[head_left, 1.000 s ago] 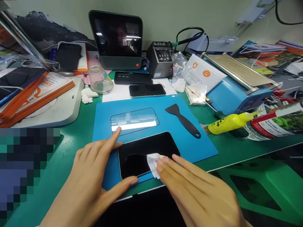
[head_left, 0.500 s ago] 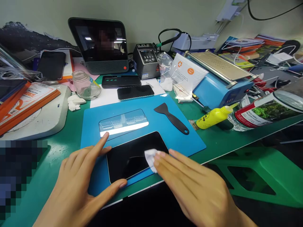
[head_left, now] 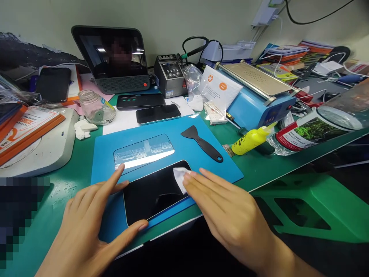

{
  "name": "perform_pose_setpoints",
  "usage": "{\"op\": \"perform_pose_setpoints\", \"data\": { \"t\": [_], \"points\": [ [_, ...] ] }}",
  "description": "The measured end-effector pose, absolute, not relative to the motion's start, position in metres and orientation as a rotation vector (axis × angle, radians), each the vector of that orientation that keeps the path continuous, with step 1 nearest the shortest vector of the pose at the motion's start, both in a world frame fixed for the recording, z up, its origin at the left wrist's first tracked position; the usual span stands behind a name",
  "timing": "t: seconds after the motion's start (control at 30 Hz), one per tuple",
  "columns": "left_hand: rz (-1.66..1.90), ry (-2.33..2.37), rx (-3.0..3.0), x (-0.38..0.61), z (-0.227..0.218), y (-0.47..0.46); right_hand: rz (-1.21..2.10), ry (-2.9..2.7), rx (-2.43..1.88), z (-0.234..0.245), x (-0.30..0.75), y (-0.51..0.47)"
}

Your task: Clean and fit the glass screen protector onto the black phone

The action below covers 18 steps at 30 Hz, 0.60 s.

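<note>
A black phone point(head_left: 150, 192) lies screen-up on a blue work mat point(head_left: 190, 156) near the table's front edge. My left hand point(head_left: 89, 227) is spread around the phone's left end, index finger along the far edge and thumb at the near corner. My right hand point(head_left: 221, 207) lies flat, fingers together, pressing a small white wipe point(head_left: 179, 177) onto the phone's right end. A clear screen film point(head_left: 142, 152) rests on the mat just behind the phone. A black plastic scraper point(head_left: 203, 143) lies on the mat to the right.
A yellow squeeze bottle point(head_left: 250, 139) and a labelled bottle point(head_left: 305, 130) lie at the right. Behind the mat are two dark phones point(head_left: 157, 114), a glass jar point(head_left: 93, 105), a soldering station point(head_left: 170, 75), a dark monitor point(head_left: 111, 57) and a blue heating machine point(head_left: 256, 96). A green stool point(head_left: 319, 211) stands below.
My right hand has slid the white wipe toward the phone's far right corner. The left hand keeps its hold. The view has shifted, so everything sits further left.
</note>
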<state>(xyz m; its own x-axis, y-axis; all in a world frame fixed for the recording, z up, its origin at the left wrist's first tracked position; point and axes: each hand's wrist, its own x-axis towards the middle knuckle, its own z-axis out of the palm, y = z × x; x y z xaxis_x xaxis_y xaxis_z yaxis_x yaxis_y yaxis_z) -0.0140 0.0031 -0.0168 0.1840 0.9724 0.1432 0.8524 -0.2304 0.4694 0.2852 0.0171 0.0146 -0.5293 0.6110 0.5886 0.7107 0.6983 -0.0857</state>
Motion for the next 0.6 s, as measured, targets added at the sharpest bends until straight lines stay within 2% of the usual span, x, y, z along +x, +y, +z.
{"op": "perform_pose_setpoints", "data": {
  "t": [0.13, 0.37, 0.6],
  "points": [
    [0.61, 1.724, 2.164, -0.014, -0.017, 0.002, -0.11, -2.229, -1.019, 0.009, 0.277, 0.041],
    [0.631, 1.703, 2.238, -0.019, -0.023, 0.004, -0.127, -2.306, -1.031, 0.021, 0.29, 0.002],
    [0.676, 1.714, 2.193, -0.014, -0.018, 0.003, -0.066, -2.172, -1.065, 0.006, 0.277, 0.047]
  ]
}}
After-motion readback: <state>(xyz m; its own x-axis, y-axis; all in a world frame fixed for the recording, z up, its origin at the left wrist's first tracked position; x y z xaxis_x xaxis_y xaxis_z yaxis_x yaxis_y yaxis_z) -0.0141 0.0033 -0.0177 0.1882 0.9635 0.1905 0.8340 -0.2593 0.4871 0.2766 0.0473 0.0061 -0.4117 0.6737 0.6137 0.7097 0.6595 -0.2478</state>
